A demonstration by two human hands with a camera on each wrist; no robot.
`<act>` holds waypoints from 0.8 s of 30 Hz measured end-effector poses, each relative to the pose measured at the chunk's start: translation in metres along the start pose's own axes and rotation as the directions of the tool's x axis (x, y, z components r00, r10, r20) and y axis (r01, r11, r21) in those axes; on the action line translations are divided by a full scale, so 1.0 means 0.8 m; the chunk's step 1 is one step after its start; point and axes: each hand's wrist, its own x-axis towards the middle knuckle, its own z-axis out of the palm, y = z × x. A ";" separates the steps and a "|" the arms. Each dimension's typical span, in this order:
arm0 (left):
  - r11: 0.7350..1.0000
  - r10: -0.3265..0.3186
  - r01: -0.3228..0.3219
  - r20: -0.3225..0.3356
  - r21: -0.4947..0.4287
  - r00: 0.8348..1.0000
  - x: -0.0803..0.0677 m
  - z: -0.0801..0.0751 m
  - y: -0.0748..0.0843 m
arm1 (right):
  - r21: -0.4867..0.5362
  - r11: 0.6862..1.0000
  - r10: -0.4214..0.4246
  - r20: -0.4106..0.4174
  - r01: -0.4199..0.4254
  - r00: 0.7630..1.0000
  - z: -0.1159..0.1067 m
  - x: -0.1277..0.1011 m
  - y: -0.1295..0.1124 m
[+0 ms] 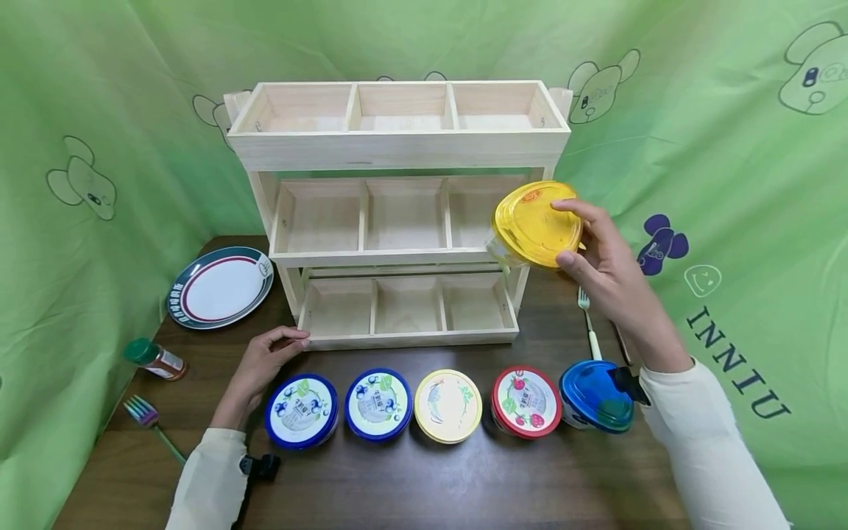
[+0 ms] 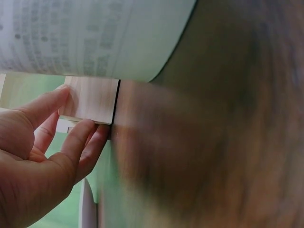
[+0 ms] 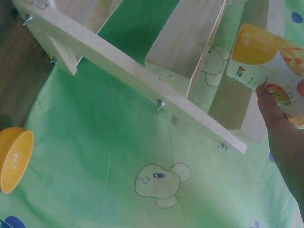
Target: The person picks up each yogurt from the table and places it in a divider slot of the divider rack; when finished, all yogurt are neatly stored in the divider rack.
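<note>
Yellow-lidded tub (image 1: 533, 224) is held in the air, close to the head camera, before the right end of the middle tier of the wooden rack (image 1: 397, 152); whether it touches the wood, I cannot tell. The right hand (image 1: 612, 276) has its fingers spread to the tub's width and curved around it: the thumb is at the near rim, 1 finger lies on the lid, the others are mostly hidden. The left hand (image 1: 260, 369) has its fingers a little apart, pinching the front left corner of the lowest tray (image 1: 411, 341). On the brown surface (image 1: 411, 486) stand 2 blue-lidded tubs (image 1: 301, 411), a cream-lidded tub (image 1: 448, 406), a red-lidded tub (image 1: 526, 402) and, rightmost, a tub with a glossy blue lid (image 1: 596, 394). Farther left is a plate (image 1: 221, 288).
</note>
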 end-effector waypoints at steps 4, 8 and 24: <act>1.000 0.005 -0.005 0.001 -0.003 1.000 0.000 0.000 -0.001 | 0.078 0.995 -0.057 -0.015 0.058 0.998 0.005 0.016 0.009; 1.000 0.012 -0.012 0.007 -0.009 1.000 0.002 -0.002 -0.001 | 0.059 0.996 -0.057 -0.056 0.061 0.997 0.009 0.030 0.016; 0.999 0.040 -0.040 0.000 -0.017 0.999 0.000 -0.002 0.004 | 0.086 0.993 -0.073 -0.119 0.083 0.990 0.030 0.054 0.043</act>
